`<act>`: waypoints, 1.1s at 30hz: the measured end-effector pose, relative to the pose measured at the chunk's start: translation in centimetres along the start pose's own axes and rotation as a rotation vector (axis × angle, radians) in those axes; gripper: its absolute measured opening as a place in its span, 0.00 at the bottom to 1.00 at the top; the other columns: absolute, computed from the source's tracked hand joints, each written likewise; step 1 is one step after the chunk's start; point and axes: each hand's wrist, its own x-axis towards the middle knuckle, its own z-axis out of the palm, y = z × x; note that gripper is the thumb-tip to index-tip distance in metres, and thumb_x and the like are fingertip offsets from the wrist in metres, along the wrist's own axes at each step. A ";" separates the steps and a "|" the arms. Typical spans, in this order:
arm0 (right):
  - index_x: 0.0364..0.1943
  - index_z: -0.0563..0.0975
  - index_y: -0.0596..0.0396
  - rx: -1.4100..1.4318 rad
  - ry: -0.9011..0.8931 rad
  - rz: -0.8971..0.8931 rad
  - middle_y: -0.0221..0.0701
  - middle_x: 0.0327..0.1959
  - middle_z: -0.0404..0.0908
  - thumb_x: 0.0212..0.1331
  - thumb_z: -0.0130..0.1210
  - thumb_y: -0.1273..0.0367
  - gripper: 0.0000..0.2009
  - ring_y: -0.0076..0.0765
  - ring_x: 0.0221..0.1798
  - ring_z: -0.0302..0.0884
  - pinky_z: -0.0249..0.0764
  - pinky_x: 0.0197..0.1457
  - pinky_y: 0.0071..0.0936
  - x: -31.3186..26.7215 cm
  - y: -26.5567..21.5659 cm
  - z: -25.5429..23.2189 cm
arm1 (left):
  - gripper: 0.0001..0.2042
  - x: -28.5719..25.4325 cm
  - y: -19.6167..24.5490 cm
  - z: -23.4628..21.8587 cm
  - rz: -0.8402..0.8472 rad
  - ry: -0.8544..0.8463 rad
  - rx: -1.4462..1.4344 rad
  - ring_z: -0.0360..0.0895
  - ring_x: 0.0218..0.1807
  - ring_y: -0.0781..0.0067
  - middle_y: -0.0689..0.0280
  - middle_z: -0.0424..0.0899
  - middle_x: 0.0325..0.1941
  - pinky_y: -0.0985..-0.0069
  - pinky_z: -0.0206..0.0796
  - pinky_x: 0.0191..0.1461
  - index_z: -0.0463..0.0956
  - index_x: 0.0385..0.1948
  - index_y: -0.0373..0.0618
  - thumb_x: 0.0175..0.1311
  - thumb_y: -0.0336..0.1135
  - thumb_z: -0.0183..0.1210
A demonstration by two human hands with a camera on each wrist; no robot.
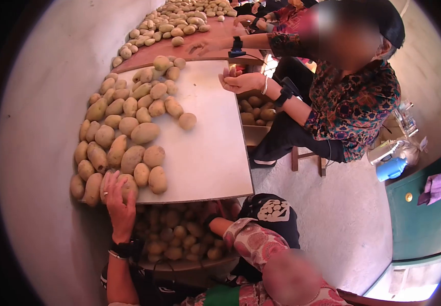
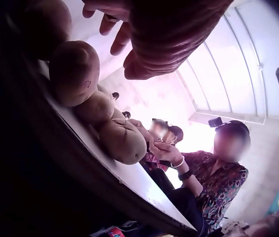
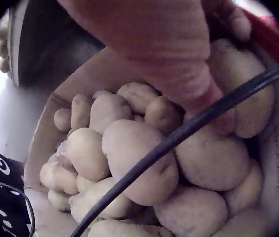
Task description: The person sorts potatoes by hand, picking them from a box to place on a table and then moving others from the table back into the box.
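At the near left corner of the white tabletop (image 1: 210, 153), my left hand (image 1: 121, 206) rests over the potatoes, fingers extended across a potato (image 1: 129, 187). The left wrist view shows that hand (image 2: 166, 37) with its fingers spread loosely above large potatoes (image 2: 74, 74). Below the table edge my right hand (image 1: 211, 210) reaches into a carton of potatoes (image 1: 177, 232), mostly in shadow in the head view. In the right wrist view the right hand (image 3: 159, 49) has its thumb against a large potato (image 3: 245, 91) by the carton wall, with fingers at its upper side.
Rows of potatoes (image 1: 128, 125) line the wall side of the table. A person (image 1: 350, 102) in a patterned shirt sits at the right, hands over the table edge, beside another box of potatoes (image 1: 256, 109). More potatoes (image 1: 179, 23) pile on the red table beyond. A cable (image 3: 179, 136) crosses the carton.
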 end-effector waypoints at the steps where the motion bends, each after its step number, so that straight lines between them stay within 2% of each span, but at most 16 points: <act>1: 0.50 0.77 0.53 -0.164 -0.152 -0.041 0.39 0.52 0.78 0.61 0.45 0.56 0.20 0.42 0.52 0.76 0.72 0.53 0.36 -0.1 -0.1 -0.4 | 0.14 0.1 0.1 -0.1 0.008 0.010 0.007 0.57 0.69 0.49 0.55 0.69 0.61 0.58 0.46 0.71 0.73 0.47 0.39 0.57 0.26 0.54; 8: 0.51 0.76 0.53 -1.336 -1.201 -0.309 0.45 0.50 0.78 0.47 0.61 0.54 0.27 0.47 0.54 0.75 0.72 0.55 0.39 -1.1 -5.5 -5.0 | 0.14 -0.6 -1.6 -0.7 0.023 0.042 0.016 0.59 0.67 0.49 0.56 0.72 0.58 0.57 0.47 0.70 0.74 0.45 0.40 0.55 0.26 0.54; 9: 0.45 0.79 0.54 -1.011 -1.356 -0.159 0.45 0.40 0.82 0.43 0.63 0.54 0.25 0.51 0.44 0.80 0.75 0.48 0.40 -1.8 -14.2 -4.9 | 0.14 -0.7 -2.0 -0.7 0.040 0.030 0.034 0.60 0.66 0.49 0.56 0.73 0.57 0.57 0.48 0.69 0.74 0.44 0.41 0.54 0.26 0.54; 11: 0.44 0.77 0.55 -0.807 -1.309 -0.225 0.45 0.38 0.82 0.45 0.59 0.57 0.22 0.51 0.42 0.80 0.75 0.46 0.40 -3.3 -26.5 -5.0 | 0.15 -1.4 -2.8 -0.8 0.029 0.033 0.045 0.62 0.65 0.49 0.56 0.74 0.55 0.56 0.49 0.68 0.74 0.44 0.41 0.53 0.26 0.55; 12: 0.38 0.80 0.56 -0.561 -1.233 -0.321 0.45 0.33 0.82 0.42 0.58 0.58 0.20 0.50 0.36 0.81 0.76 0.40 0.40 -3.7 -28.5 -5.3 | 0.15 -1.2 -2.6 -0.6 0.016 0.059 0.028 0.63 0.64 0.49 0.56 0.74 0.54 0.56 0.49 0.68 0.74 0.44 0.42 0.52 0.26 0.55; 13: 0.42 0.78 0.54 -0.483 -1.313 -0.147 0.39 0.35 0.83 0.46 0.57 0.57 0.20 0.43 0.36 0.81 0.75 0.43 0.37 -3.8 -32.3 -5.7 | 0.15 -1.2 -2.4 -0.7 0.013 0.062 0.028 0.63 0.64 0.49 0.56 0.74 0.54 0.56 0.49 0.68 0.75 0.43 0.42 0.52 0.27 0.56; 14: 0.44 0.77 0.55 -0.370 -1.344 -0.047 0.32 0.37 0.81 0.51 0.57 0.58 0.19 0.34 0.38 0.79 0.75 0.44 0.33 -3.4 -33.4 -6.1 | 0.15 -1.1 -2.4 -0.7 0.018 0.067 0.021 0.63 0.63 0.49 0.56 0.74 0.54 0.56 0.49 0.68 0.75 0.43 0.42 0.51 0.27 0.56; 16: 0.46 0.77 0.56 -0.165 -1.338 -0.215 0.28 0.40 0.79 0.56 0.57 0.62 0.17 0.22 0.43 0.74 0.72 0.46 0.22 -2.0 -36.2 -7.1 | 0.14 -1.3 -2.5 -0.7 0.024 0.066 0.033 0.63 0.64 0.49 0.56 0.74 0.55 0.57 0.49 0.68 0.75 0.43 0.41 0.52 0.27 0.57; 17: 0.49 0.76 0.55 -0.133 -1.267 -0.035 0.26 0.44 0.78 0.58 0.57 0.65 0.16 0.21 0.46 0.73 0.71 0.52 0.23 -1.0 -36.8 -7.9 | 0.14 -1.3 -2.4 -0.6 0.028 0.075 0.041 0.63 0.64 0.49 0.56 0.74 0.55 0.57 0.49 0.68 0.76 0.42 0.41 0.52 0.27 0.57; 20: 0.54 0.72 0.53 -0.096 -0.859 -0.027 0.25 0.43 0.78 0.63 0.54 0.62 0.18 0.16 0.42 0.73 0.72 0.42 0.17 2.2 -37.2 -8.8 | 0.13 -1.3 -2.4 -0.6 0.022 0.072 0.052 0.62 0.64 0.50 0.56 0.74 0.55 0.57 0.49 0.68 0.76 0.42 0.42 0.53 0.28 0.57; 22: 0.59 0.68 0.53 -0.086 -0.696 0.061 0.26 0.44 0.76 0.61 0.55 0.62 0.23 0.19 0.45 0.73 0.73 0.42 0.19 4.6 -35.8 -8.5 | 0.13 -1.3 -2.7 -0.5 0.019 0.051 0.025 0.62 0.65 0.49 0.57 0.74 0.55 0.56 0.49 0.68 0.76 0.42 0.43 0.53 0.28 0.57; 26: 0.56 0.68 0.56 -0.107 -0.670 0.013 0.31 0.47 0.75 0.56 0.55 0.69 0.22 0.25 0.46 0.74 0.74 0.48 0.23 6.3 -34.5 -6.6 | 0.13 -1.1 -2.5 -0.7 0.019 0.046 0.026 0.62 0.65 0.49 0.57 0.74 0.55 0.57 0.49 0.69 0.76 0.42 0.43 0.53 0.28 0.57; 28: 0.51 0.70 0.58 -0.308 -0.529 -0.445 0.39 0.44 0.76 0.48 0.59 0.70 0.23 0.44 0.45 0.76 0.74 0.49 0.31 6.4 -33.2 -5.6 | 0.12 -1.1 -2.7 -0.2 -0.004 0.026 0.035 0.61 0.65 0.49 0.57 0.74 0.55 0.57 0.49 0.69 0.76 0.41 0.43 0.54 0.28 0.57; 30: 0.51 0.69 0.56 -0.357 -0.424 -0.718 0.45 0.49 0.72 0.47 0.58 0.74 0.23 0.55 0.50 0.71 0.71 0.55 0.38 5.1 -33.5 -4.8 | 0.11 -0.9 -2.0 -0.1 0.030 0.020 0.035 0.61 0.66 0.50 0.58 0.74 0.55 0.57 0.49 0.69 0.76 0.41 0.43 0.54 0.27 0.57; 32: 0.51 0.68 0.58 -0.391 -0.409 -0.856 0.44 0.45 0.70 0.45 0.59 0.77 0.24 0.51 0.49 0.71 0.69 0.56 0.38 4.8 -32.8 -3.9 | 0.11 -0.7 -1.6 -0.5 -0.018 0.000 0.035 0.61 0.66 0.51 0.58 0.74 0.56 0.58 0.50 0.69 0.76 0.41 0.43 0.55 0.26 0.57; 33: 0.50 0.68 0.58 -0.503 -0.405 -0.778 0.45 0.46 0.70 0.46 0.59 0.76 0.23 0.55 0.50 0.69 0.68 0.57 0.40 4.5 -32.2 -3.3 | 0.11 -0.8 -1.7 -0.4 -0.025 -0.004 0.017 0.60 0.67 0.50 0.58 0.74 0.56 0.58 0.50 0.69 0.76 0.41 0.42 0.55 0.25 0.57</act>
